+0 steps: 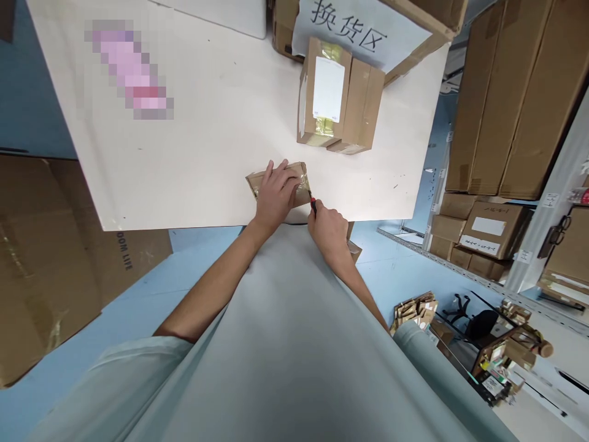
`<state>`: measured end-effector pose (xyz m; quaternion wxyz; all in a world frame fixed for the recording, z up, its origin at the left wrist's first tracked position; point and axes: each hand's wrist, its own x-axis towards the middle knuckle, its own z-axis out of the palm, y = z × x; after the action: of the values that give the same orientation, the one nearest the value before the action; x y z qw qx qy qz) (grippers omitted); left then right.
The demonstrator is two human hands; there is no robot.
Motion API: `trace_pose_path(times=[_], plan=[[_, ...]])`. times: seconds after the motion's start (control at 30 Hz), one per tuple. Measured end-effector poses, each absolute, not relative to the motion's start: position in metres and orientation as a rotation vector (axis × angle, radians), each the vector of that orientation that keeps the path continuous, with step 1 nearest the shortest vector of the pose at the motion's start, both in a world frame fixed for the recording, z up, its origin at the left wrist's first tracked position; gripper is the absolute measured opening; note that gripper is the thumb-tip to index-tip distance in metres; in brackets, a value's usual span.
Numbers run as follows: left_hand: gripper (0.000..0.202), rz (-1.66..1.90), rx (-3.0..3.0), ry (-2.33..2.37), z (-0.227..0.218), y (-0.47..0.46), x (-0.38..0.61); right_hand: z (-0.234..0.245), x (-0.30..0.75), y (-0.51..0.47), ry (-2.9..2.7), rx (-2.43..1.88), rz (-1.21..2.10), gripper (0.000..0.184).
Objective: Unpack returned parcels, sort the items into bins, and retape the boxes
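Left hand (276,193) spread over brown parcel (302,191), right hand (329,232) clenched round red-black tool (313,205), cartons (341,101) beyond

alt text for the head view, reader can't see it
A person's left hand rests on a small brown package on a white table, while the right hand holds a red-and-black tool at the package's right end. Beyond are two boxes and a sign.

a loose, plain grey-green top (285,344) with short, wide sleeves (129,368) (softly creased), forearms (209,279) bare
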<state>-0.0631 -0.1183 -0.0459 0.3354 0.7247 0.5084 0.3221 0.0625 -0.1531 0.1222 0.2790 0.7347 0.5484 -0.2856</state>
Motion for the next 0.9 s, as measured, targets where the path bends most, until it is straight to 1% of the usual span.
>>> trace_pose_path(times=[0.17,0.37,0.47,0.6,0.73,0.9], plan=[[0.04,0.841,1.938,1.326,-0.048,-0.117,-0.067,0.121,0.068,-0.158,1.531,1.995,-0.801,0.045],[0.022,0.768,1.915,1.322,-0.05,-0.117,-0.071,0.102,0.07,-0.142,1.597,2.023,-0.808,0.051],[0.027,0.785,1.929,1.325,-0.05,-0.118,-0.07,0.097,0.073,-0.139,1.581,2.006,-0.812,0.05],[0.034,0.769,1.986,1.293,-0.049,-0.12,-0.067,0.105,0.076,-0.148,1.509,1.969,-0.827,0.047],[0.036,0.744,2.001,1.292,-0.046,-0.119,-0.066,0.11,0.077,-0.155,1.478,1.957,-0.868,0.048],[0.037,0.723,2.002,1.308,-0.045,-0.115,-0.069,0.103,0.08,-0.152,1.496,1.958,-0.925,0.047]])
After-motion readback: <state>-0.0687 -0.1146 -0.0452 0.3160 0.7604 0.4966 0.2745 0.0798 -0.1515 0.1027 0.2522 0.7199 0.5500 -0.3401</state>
